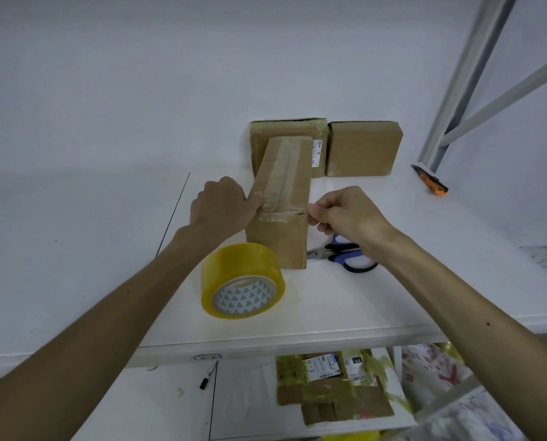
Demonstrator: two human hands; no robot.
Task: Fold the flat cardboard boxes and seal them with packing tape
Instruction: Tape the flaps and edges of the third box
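Holding this long brown box (278,243) looks easy: we think it is light and stiff, but thin walls can dent, so grip the sides. It sits mid-frame on the white table (361,297), shiny tape along its top. Our left hand (219,206) grips its left edge, thumb on top; our right hand (345,214) pinches a clear tape end (312,223) at its right corner.

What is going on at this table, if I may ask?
A person is sealing a long cardboard box on the white table. The left hand holds the box at its near top edge, while the right hand pinches what seems a strip of clear tape at its right corner. The tape roll and scissors lie close by.
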